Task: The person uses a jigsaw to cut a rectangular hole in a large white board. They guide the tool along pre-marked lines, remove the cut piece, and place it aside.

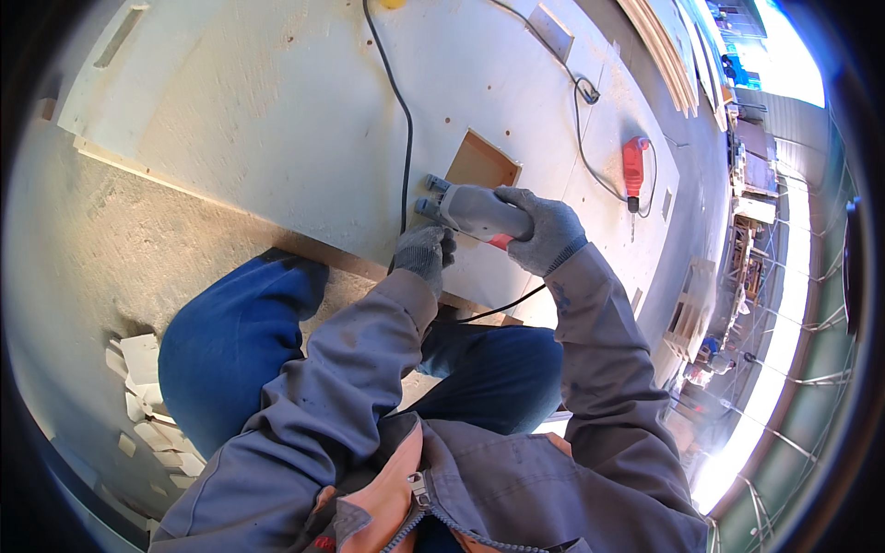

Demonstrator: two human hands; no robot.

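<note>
My right hand [551,232], in a grey work glove, is wrapped round the rear of a grey handheld power tool [479,212] with a red patch on its underside. Two short grey prongs stick out from the tool's left end. Just below that end, my left hand [424,256], also gloved, has its fingers curled in; whatever they may hold is hidden. A black cable [407,120] runs down the board to my left hand. The tool is above a large pale board [304,120], beside a square cutout [481,164].
A red drill [634,170] with a long bit lies on the board's right part, its cord beside it. A small pale panel [551,32] lies at the far edge. Wood offcuts [152,396] are on the floor at left. Stacked boards [659,51] stand far right.
</note>
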